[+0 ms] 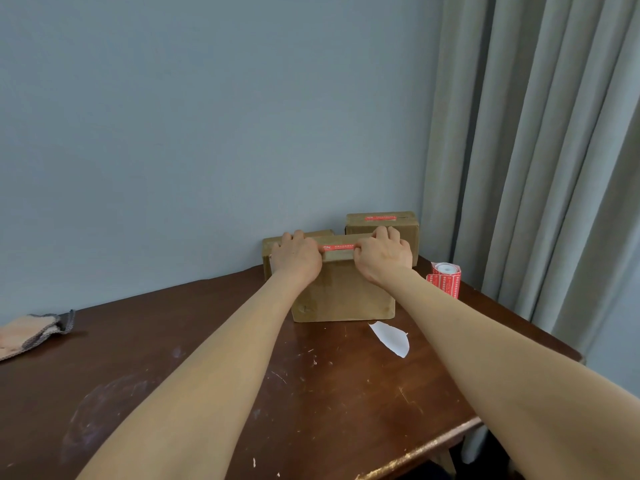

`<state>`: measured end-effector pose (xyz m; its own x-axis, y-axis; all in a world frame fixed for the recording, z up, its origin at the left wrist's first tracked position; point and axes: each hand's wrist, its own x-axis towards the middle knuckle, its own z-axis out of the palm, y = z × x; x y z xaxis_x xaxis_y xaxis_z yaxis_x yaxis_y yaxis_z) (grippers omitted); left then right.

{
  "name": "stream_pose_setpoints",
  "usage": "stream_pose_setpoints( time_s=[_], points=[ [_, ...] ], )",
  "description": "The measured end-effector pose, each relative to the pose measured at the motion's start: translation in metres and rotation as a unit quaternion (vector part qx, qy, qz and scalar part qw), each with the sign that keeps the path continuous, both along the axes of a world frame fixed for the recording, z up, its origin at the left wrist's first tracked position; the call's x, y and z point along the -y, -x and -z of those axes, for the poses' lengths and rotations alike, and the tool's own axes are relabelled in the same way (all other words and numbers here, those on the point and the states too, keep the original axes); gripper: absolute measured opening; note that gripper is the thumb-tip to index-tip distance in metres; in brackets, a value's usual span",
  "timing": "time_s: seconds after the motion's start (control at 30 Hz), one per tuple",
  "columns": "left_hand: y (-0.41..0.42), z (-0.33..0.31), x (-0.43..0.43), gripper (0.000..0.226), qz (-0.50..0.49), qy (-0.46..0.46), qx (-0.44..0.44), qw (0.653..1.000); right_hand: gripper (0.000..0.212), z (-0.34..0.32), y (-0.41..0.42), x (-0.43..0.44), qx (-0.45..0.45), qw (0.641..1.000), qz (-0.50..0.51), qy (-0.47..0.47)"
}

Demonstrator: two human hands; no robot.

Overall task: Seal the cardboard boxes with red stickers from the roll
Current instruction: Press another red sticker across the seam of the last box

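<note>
White print on the red stickers (338, 247) and roll (445, 279) is unreadable.

Soft, even light filled the scene, neither bright nor dim, with no source in view. The wall (207, 116) was lit flatly. The cardboard box (343, 292) cast only a faint shadow at its base on the tabletop (104, 358), whose front right edge carried a pale glint. Focus was slightly soft, and the print on the red sticker (337, 247) was unreadable. Wide-angle stretch tilted the curtain (536, 133) and swelled the forearms (221, 375) toward the lower corners.
</note>
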<state>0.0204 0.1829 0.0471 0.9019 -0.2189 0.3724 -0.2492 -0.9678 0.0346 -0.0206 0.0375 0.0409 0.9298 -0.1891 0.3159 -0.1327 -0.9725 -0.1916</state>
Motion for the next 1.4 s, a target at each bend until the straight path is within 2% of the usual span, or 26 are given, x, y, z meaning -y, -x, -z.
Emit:
stream_pose_setpoints(
  time_s=[0.37, 0.53, 0.67, 0.87, 1.13, 1.4],
  points=[
    [0.002, -0.003, 0.002, 0.032, -0.005, 0.001, -0.008, 1.0, 0.038, -0.005, -0.004, 0.001, -0.021, 1.0, 0.003, -0.015],
    [0.006, -0.006, 0.002, 0.028, 0.003, 0.021, 0.016, 1.0, 0.037, -0.007, 0.002, 0.011, 0.012, 0.998, 0.014, -0.053],
    [0.005, 0.002, 0.0, 0.034, 0.027, 0.036, 0.036, 0.998, 0.039, -0.002, 0.004, 0.008, 0.021, 0.999, -0.023, -0.039],
    [0.003, 0.005, 0.0, 0.045, 0.05, 0.021, -0.003, 0.999, 0.046, 0.003, 0.0, 0.002, -0.016, 1.0, -0.025, -0.012],
    [-0.003, 0.008, -0.004, 0.037, 0.008, 0.025, 0.015, 1.0, 0.045, 0.0, 0.002, 0.001, 0.011, 1.0, -0.007, 0.01],
    [0.0, 0.006, -0.003, 0.036, 0.011, 0.026, 0.009, 1.0, 0.042, -0.005, 0.0, 0.004, -0.006, 1.0, -0.002, 0.003]
  ],
)
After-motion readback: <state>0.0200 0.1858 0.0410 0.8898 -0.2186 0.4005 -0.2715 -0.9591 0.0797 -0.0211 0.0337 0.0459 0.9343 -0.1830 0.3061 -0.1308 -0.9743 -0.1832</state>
